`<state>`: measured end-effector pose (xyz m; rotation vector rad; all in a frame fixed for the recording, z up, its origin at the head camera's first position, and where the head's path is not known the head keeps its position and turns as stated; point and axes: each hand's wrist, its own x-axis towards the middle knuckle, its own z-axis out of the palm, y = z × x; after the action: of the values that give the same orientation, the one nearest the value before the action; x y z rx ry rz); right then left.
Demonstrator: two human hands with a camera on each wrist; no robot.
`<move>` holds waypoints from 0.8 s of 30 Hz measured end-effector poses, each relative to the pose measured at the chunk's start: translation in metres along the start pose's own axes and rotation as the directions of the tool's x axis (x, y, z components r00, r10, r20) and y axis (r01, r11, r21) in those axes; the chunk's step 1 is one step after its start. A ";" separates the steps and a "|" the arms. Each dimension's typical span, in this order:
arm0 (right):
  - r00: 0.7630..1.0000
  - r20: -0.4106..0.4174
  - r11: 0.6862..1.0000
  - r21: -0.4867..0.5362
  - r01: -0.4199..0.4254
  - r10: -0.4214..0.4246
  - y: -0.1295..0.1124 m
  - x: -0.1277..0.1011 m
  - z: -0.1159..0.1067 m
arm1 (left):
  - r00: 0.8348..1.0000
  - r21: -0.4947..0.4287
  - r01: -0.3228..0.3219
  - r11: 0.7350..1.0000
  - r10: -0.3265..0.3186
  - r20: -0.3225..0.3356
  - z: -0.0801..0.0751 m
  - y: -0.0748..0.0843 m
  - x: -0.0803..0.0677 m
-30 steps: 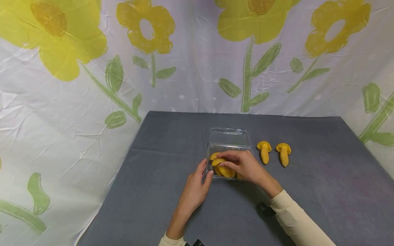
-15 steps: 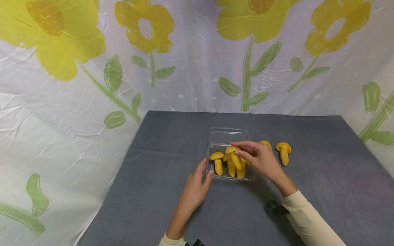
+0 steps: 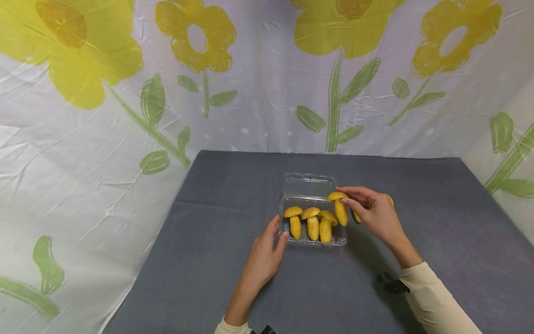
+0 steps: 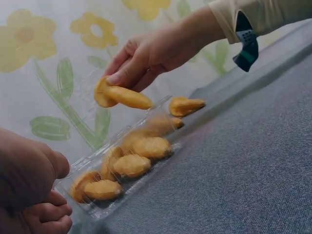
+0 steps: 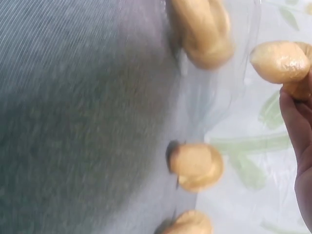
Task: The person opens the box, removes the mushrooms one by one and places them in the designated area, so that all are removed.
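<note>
A clear plastic container (image 3: 343,240) with its lid (image 3: 308,184) folded back sits mid-table and holds three yellow mushrooms (image 3: 312,222). My right hand (image 3: 373,211) pinches a fourth yellow mushroom (image 3: 340,206) in the air over the container's right edge; the left wrist view shows this mushroom (image 4: 122,95) lying sideways in the fingers (image 4: 127,73). My left hand (image 3: 267,253) grips the container's front left corner between thumb and fingers. Two more mushrooms (image 3: 390,200) lie on the cloth, mostly hidden behind the right hand, with one (image 4: 186,105) just past the container.
The table is covered by a grey cloth (image 3: 217,260). A white backdrop with yellow flowers (image 3: 196,37) hangs behind and to the left. A black wrist strap (image 3: 390,284) sits on my right sleeve.
My right hand has lifted one mushroom out of the container and carried it to the right, over the right edge. The three left inside are now uncovered. My left hand has not moved.
</note>
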<state>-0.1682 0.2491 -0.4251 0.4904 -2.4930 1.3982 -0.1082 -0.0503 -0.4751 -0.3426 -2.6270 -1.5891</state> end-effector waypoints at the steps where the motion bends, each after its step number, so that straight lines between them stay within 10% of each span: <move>1: 1.000 -0.013 1.000 -0.014 0.003 -0.003 0.002 -0.001 -0.003 | 1.000 0.000 0.002 1.000 -0.002 0.002 0.000 0.000 0.000; 24: 0.957 -0.283 0.937 -0.313 -0.154 0.063 0.041 -0.019 -0.071 | 1.000 0.008 0.003 1.000 -0.004 0.013 -0.001 0.001 0.001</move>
<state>-0.1640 0.3328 -0.4273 0.0851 -2.4851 0.9670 -0.1094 -0.0501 -0.4734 -0.3492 -2.6444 -1.5821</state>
